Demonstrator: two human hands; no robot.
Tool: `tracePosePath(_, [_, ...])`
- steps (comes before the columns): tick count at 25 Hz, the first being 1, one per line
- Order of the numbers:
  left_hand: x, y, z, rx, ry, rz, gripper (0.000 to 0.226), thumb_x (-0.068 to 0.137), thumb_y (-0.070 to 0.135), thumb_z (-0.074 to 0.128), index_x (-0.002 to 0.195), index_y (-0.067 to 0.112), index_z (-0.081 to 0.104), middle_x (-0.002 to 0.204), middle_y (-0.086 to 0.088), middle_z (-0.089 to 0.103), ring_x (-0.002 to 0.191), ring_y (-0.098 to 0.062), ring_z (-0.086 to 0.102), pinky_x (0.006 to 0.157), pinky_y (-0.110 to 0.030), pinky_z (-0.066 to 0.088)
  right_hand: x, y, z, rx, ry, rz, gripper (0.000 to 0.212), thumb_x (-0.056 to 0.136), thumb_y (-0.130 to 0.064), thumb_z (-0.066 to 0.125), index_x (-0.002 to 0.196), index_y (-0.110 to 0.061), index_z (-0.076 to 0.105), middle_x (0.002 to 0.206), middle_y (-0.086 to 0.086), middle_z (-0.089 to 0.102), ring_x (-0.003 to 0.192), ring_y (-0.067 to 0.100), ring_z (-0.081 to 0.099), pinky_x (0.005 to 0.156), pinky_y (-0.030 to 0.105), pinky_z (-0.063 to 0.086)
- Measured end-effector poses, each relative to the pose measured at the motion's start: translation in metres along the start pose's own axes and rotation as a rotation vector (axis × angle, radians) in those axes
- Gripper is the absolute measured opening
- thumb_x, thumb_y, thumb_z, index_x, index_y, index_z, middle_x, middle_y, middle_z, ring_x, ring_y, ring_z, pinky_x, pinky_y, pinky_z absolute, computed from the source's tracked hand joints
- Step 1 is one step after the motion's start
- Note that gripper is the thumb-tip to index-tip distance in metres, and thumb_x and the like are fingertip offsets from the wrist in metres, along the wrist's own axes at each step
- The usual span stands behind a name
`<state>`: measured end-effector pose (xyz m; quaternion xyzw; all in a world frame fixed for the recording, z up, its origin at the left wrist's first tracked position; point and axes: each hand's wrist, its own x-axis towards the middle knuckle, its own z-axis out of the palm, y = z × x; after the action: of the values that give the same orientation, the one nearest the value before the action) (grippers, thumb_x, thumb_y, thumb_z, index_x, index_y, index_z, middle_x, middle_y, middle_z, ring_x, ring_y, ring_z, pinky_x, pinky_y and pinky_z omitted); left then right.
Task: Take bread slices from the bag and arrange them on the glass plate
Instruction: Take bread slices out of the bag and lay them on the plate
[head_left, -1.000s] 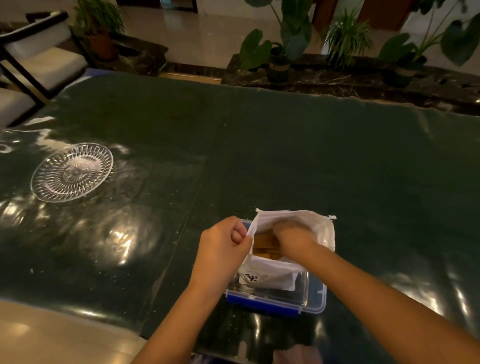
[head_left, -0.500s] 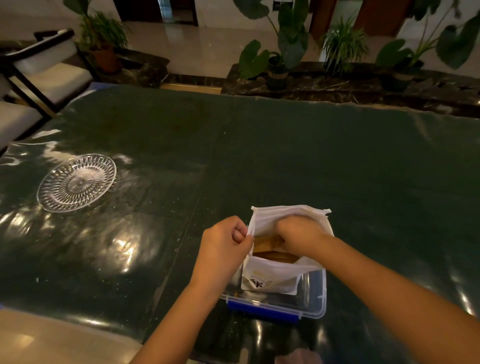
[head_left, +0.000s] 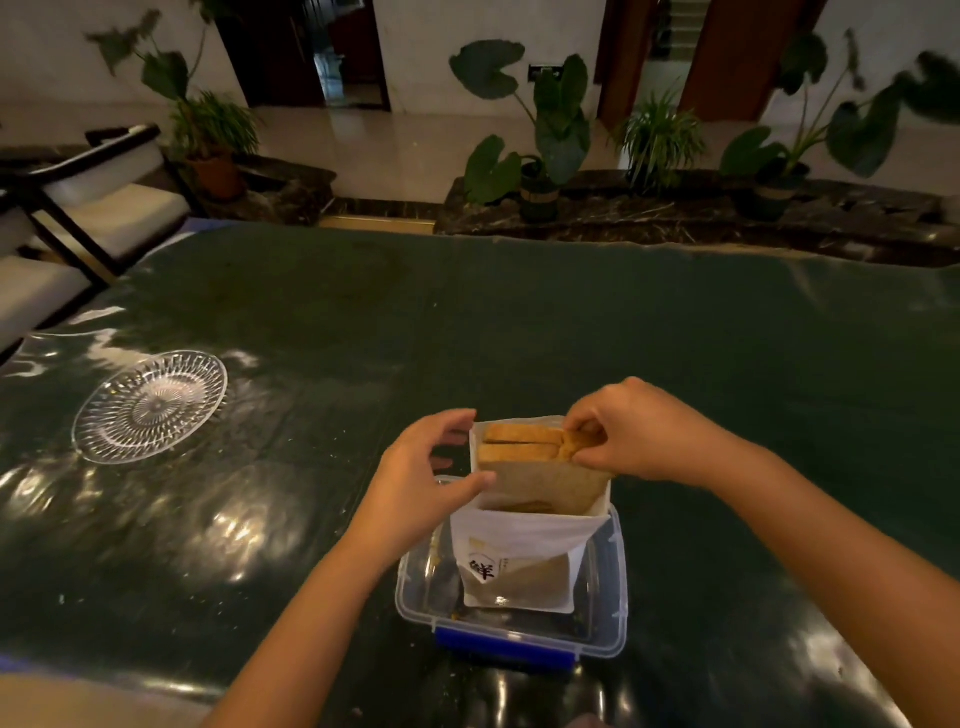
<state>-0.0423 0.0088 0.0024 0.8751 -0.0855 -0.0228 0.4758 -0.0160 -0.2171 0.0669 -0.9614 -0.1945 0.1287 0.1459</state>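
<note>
A white bread bag (head_left: 519, 545) stands upright in a clear plastic box (head_left: 615, 613) near the table's front edge. Two or three brown bread slices (head_left: 524, 441) stick up halfway out of the bag's mouth. My right hand (head_left: 644, 428) pinches their top right corner. My left hand (head_left: 421, 478) grips the bag's left edge, thumb on the front. The empty cut-glass plate (head_left: 150, 405) lies flat far to the left, apart from both hands.
The table is covered by a dark green glossy sheet (head_left: 571, 338). The box has a blue latch (head_left: 506, 647) on its near side. Chairs (head_left: 104, 202) stand at the back left, potted plants (head_left: 545, 150) behind the far edge.
My right hand, earlier inside the bag, has risen and drawn the slices up out of the bag's mouth. My left hand has loosened from a fist to a wider grip on the bag.
</note>
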Motion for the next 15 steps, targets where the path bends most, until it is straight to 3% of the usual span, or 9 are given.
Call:
tracePosePath(2, [0.006,0.007,0.001,-0.015,-0.055,0.054,0.070,0.069,0.024,0.078,0.129,0.035,0.044,0.124,0.016,0.054,0.113,0.002,0.052,0.092,-0.020,0.047,-0.006,0.002,-0.011,0.039,0.024,-0.022,0.018,0.075,-0.025,0.066,0.092,-0.025,0.070,0.086,-0.008,0.071,0.077,0.008,0.064,0.071,0.034,0.057])
tracePosePath(5, [0.017,0.020,0.005,-0.117,-0.150,0.123,0.067,0.071,0.012,0.076,0.125,0.039,0.046,0.122,0.012,0.060,0.111,0.000,0.057,0.096,-0.021,0.046,-0.015,0.008,-0.027,0.100,0.061,-0.066,0.018,0.074,-0.024,0.069,0.092,-0.027,0.070,0.085,-0.010,0.072,0.076,0.001,0.065,0.070,0.026,0.058])
tracePosePath(10, [0.030,0.040,0.010,-0.279,-0.110,0.193,0.036,0.077,0.004,0.069,0.100,0.032,0.066,0.092,0.014,0.071,0.089,-0.004,0.066,0.072,-0.019,0.053,-0.017,0.027,-0.050,0.292,0.159,-0.147,0.020,0.072,-0.025,0.072,0.089,-0.034,0.069,0.085,-0.015,0.070,0.080,-0.004,0.063,0.066,0.017,0.055])
tracePosePath(12, [0.031,0.045,0.010,-0.386,-0.045,0.161,0.031,0.078,0.007,0.069,0.096,0.032,0.067,0.091,0.013,0.073,0.088,-0.005,0.068,0.068,-0.017,0.053,-0.011,0.035,-0.046,0.601,0.262,-0.144,0.027,0.071,-0.021,0.074,0.092,-0.036,0.067,0.091,-0.013,0.069,0.084,-0.004,0.064,0.067,0.014,0.054])
tracePosePath(15, [0.031,0.050,0.008,-0.476,0.081,0.116,0.025,0.078,0.015,0.069,0.094,0.034,0.068,0.091,0.012,0.074,0.089,-0.007,0.068,0.066,-0.018,0.054,-0.004,0.044,-0.022,1.112,0.306,-0.113,0.047,0.072,-0.013,0.074,0.114,-0.029,0.059,0.105,-0.005,0.068,0.096,0.005,0.065,0.073,0.018,0.055])
